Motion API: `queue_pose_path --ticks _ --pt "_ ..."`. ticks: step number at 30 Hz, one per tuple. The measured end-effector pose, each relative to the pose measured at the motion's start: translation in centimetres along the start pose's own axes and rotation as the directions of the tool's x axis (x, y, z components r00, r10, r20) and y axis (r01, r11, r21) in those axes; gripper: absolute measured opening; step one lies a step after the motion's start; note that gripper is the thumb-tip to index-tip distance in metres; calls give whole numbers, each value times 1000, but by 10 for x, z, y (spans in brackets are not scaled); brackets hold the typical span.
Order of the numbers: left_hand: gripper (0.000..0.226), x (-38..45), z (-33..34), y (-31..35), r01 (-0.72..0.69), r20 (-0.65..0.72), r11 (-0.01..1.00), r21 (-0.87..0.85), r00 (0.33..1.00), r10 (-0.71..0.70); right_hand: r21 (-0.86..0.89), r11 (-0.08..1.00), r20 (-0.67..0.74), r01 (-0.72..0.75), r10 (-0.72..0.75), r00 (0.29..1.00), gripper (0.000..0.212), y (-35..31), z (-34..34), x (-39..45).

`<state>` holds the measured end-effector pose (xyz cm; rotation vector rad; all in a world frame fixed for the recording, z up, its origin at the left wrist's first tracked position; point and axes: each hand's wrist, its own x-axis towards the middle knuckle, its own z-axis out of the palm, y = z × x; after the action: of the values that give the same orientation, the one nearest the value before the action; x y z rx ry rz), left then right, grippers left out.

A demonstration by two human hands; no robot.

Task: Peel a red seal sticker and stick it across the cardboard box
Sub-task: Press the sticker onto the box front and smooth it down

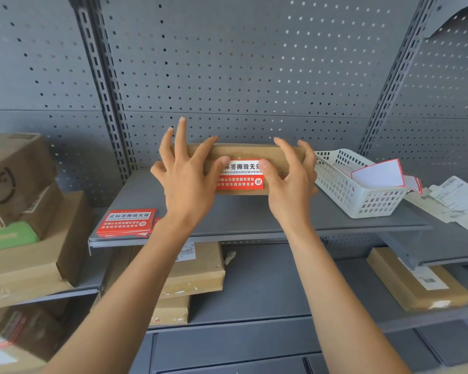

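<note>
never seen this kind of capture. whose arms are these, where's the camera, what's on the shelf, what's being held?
There is no machine here: a person works with two bare hands, and the one picture comes from a wide-angle camera on their head, looking forward and down.

The surface is a grey metal shelf with a perforated back panel. A flat cardboard box lies on it. A red seal sticker, white band above and red below with Chinese print, sits on the box's near side. The left hand and right hand flank the box, thumbs pressing the sticker's two ends; neither hand lifts anything.

A stack of red seal stickers lies near the shelf's front left corner. To the right, a white plastic basket holds loose white sheets with red edges, probably peeled backings. Other parcels fill the neighbouring and lower shelves.
</note>
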<state>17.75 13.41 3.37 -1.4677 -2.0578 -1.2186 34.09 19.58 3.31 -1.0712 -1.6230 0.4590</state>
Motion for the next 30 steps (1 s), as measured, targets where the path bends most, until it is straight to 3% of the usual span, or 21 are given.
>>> queue_pose_path --ticks 9,12,15,26,30 --pt "38 -2 -1 -4 -10 -33 999 -52 999 8 35 997 7 -62 61 998 35 -3 2 -1" --pt "34 -3 -1 1 41 -23 996 -84 999 -43 -3 995 -10 -100 100 995 49 -11 9 -3" --pt "40 -2 0 6 67 -13 997 -38 998 -68 -74 994 -39 -84 82 996 59 -15 13 -2" --pt "35 3 -3 0 -19 -3 1000 22 1000 19 -17 1000 17 4 -3 1000 47 2 -1 12" --pt "44 5 -9 -2 -59 61 997 43 997 56 -29 1000 76 9 -6 997 72 1 -3 8"
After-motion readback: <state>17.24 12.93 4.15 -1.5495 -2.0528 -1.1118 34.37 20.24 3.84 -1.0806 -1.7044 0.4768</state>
